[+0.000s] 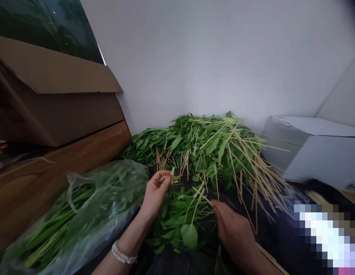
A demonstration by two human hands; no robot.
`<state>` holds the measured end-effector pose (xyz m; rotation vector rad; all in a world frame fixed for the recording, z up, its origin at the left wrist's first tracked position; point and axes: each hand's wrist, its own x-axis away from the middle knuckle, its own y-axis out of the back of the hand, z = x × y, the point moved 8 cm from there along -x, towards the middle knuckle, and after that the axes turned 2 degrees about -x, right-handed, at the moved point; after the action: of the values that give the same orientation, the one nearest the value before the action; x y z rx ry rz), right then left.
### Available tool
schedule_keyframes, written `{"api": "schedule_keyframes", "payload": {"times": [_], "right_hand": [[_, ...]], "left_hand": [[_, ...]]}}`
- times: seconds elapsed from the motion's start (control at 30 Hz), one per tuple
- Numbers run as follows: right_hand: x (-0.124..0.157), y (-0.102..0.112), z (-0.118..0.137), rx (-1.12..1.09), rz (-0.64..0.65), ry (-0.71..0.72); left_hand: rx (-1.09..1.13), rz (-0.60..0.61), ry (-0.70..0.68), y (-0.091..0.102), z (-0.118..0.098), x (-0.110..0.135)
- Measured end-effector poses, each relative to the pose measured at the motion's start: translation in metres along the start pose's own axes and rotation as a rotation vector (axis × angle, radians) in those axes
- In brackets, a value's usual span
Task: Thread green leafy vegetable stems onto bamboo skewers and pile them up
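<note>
My left hand [154, 193], with a beaded bracelet at the wrist, pinches a short piece of green leafy stem [173, 175] between thumb and fingers. My right hand [236, 229] is closed around a thin wooden skewer [207, 199] that points up and to the left. Green stems [200, 193] are on the skewer's far end, with a broad leaf [189, 236] hanging below. Loose leafy greens [168, 231] lie beneath and between both hands. Beyond them, a large heap of greens [148, 143] has many skewers [253, 172] sticking out, mostly toward the right and front.
To the left, a clear plastic bag [120, 206] holds more long-stemmed greens. An open cardboard box [71, 114] rests on a wooden surface [99, 143] at the far left. A white box [317, 152] stands on the right. A pale wall [208, 57] rises behind the heap.
</note>
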<state>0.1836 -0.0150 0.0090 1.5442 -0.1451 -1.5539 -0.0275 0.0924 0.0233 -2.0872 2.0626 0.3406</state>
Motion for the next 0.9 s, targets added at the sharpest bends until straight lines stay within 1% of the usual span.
{"api": "schedule_keyframes", "payload": {"times": [0.13, 0.27, 0.37, 0.63, 0.9], "right_hand": [[0.000, 0.000, 0.002, -0.013, 0.003, 0.002], [0.000, -0.002, 0.002, -0.023, 0.037, 0.006], [0.000, -0.004, 0.002, -0.030, 0.053, 0.004], [0.000, -0.005, 0.004, -0.040, 0.070, 0.017], [0.000, -0.006, 0.005, -0.034, 0.070, 0.021]], "left_hand": [[-0.001, 0.084, 0.074, -0.012, 0.009, 0.003], [-0.015, 0.093, 0.145, -0.017, 0.015, 0.008], [0.005, 0.127, 0.178, -0.022, 0.018, 0.011], [-0.021, 0.175, 0.180, -0.031, 0.018, 0.015], [-0.059, 0.200, 0.146, -0.034, 0.018, 0.016]]}}
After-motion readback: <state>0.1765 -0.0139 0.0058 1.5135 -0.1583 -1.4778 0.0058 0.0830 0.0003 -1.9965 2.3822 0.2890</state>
